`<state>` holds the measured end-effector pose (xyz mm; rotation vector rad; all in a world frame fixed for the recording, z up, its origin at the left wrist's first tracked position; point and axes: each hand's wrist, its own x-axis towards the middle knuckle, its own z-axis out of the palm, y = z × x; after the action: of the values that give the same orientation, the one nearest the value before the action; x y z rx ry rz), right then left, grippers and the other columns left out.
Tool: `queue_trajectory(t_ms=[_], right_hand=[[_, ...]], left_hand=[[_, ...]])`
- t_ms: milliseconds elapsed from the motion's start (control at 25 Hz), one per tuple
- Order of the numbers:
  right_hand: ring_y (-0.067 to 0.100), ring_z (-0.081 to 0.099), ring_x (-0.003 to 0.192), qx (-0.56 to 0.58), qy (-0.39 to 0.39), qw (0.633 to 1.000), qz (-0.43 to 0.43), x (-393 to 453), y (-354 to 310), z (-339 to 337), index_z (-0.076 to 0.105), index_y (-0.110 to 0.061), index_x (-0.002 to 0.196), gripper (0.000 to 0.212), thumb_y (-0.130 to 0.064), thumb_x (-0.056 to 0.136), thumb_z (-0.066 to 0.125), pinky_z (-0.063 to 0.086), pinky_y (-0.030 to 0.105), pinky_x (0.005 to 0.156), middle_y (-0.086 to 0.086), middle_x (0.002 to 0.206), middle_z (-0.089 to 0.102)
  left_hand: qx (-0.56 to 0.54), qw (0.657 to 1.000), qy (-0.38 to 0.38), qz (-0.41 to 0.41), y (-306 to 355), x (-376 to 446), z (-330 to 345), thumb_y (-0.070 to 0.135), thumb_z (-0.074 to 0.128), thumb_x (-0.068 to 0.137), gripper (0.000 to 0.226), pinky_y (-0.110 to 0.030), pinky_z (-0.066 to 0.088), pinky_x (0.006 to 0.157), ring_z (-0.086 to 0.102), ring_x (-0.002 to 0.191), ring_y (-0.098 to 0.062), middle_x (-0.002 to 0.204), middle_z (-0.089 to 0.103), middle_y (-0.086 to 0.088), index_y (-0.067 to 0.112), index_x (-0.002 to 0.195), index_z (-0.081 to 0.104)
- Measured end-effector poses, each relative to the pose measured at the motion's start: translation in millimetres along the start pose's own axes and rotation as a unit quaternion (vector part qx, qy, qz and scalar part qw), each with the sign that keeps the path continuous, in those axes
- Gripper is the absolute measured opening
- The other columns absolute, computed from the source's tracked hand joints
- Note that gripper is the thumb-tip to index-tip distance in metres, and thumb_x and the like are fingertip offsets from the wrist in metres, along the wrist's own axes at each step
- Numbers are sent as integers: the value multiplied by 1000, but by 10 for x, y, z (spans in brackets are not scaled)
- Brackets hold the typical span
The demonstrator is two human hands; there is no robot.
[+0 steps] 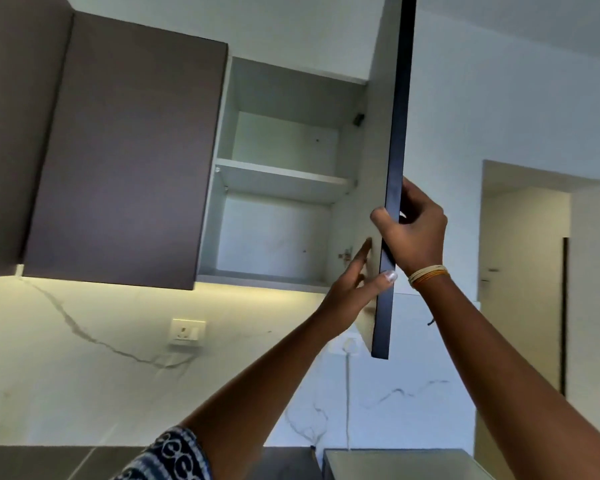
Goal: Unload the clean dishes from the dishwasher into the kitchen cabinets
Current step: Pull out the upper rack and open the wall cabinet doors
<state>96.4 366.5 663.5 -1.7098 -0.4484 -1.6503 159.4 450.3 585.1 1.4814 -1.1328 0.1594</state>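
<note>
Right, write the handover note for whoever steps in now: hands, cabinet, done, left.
Right hand: grips the edge of the open cabinet door, thumb on the inner side.
Left hand: fingers straight against the door's inner face, thumb on its edge, holding nothing.
Cabinet: open; no dishes visible on the shelves from this low angle. Neighbouring door shut.
Done: door opened.
Left: no dishes or dishwasher in view; all the unloading appears to remain.

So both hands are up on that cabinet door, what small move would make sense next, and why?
Probably let go of the open cabinet door and reach down for a dish. The door already stands swung out edge-on, the right hand grips its edge and the left hand rests against its inner face. Both shelves look bare and neither hand carries a dish, so the cabinet seems ready for loading.
</note>
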Motion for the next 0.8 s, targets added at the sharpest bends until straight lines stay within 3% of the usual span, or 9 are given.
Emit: queue_trajectory(t_ms=[80, 200, 320, 440, 640, 800], right_hand=[[9, 60, 78, -14, 5, 1000, -16, 15, 66, -268, 67, -8, 112, 35, -14, 78, 63, 49, 14, 69, 6, 94, 70], [9, 55, 70, -27, 30, 999, -22, 55, 209, -689, 69, -8, 93, 18, -2, 79, 60, 48, 22, 65, 6, 78, 67], [5, 56, 69, -24, 81, 996, 30, 130, 457, -1166, 72, -9, 87, 17, 2, 78, 63, 48, 19, 67, 3, 78, 66], [-1, 63, 71, -23, 95, 993, 69, 219, 726, -1560, 73, -8, 96, 20, 1, 79, 66, 51, 16, 72, 3, 87, 71], [-3, 66, 74, -20, 84, 993, 78, 301, 1036, -1854, 72, -5, 101, 20, 1, 83, 65, 51, 16, 72, -1, 88, 71], [2, 67, 80, -21, 65, 995, 73, 318, 1134, -1886, 69, -5, 106, 20, -1, 87, 62, 53, 22, 77, 0, 92, 72]], left_hand=[[-10, 1000, 7, 16, -32, 119, 308, 65, 56, 78, 87, -44, 25, 114, 14, 148, -17, 160, 9, 16, 50, 147, 5], [11, 999, 22, 23, -19, 274, 750, 65, 62, 74, 96, -40, 22, 115, 4, 149, -14, 161, -2, 14, 54, 145, -2], [32, 999, 27, 8, 1, 471, 1228, 58, 72, 70, 106, -38, 19, 116, -6, 149, -16, 161, -7, 6, 52, 146, -3], [57, 997, 47, -12, 7, 664, 1656, 59, 76, 65, 115, -50, 18, 118, -13, 148, -25, 160, -15, 3, 50, 146, -7], [73, 993, 90, -18, -60, 877, 2090, 60, 75, 63, 118, -73, 14, 107, -18, 146, -30, 158, -22, 7, 52, 144, -10], [85, 990, 110, 6, -114, 914, 2182, 61, 72, 67, 114, -76, 13, 102, -18, 146, -30, 159, -21, 6, 50, 146, -10]])
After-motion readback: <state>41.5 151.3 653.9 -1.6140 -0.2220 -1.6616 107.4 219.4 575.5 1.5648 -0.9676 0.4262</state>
